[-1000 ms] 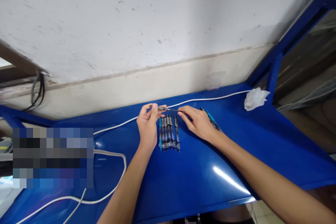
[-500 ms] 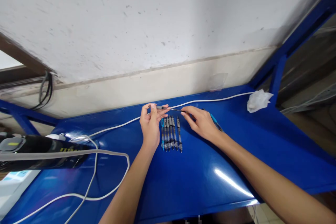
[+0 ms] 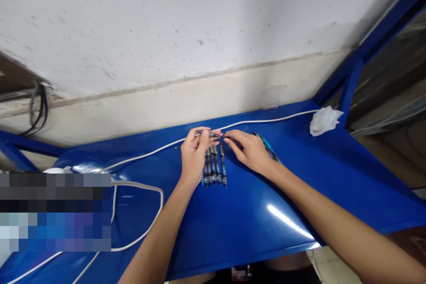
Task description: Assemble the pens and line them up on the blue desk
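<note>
My left hand is closed on a slim pen part with a grey section, held nearly level above the blue table. The fingertips of my right hand pinch a thin dark rod, which looks like a pen refill, in line with that part. Whether the two pieces are joined cannot be made out. Just below my hands lies a row of several clear-barrelled pens, one set slightly apart on the right. Behind my right hand are more pens, blue and dark, partly hidden by it.
A white cable crosses the blue table along the wall and loops at the left. Crumpled white paper sits at the back right. Blue frame bars rise on the right. A pixelated patch hides the left side.
My hands have come closer together, and less of the thin rod shows between them. The view has shifted slightly. A pixelated patch now covers the black object at the left.
</note>
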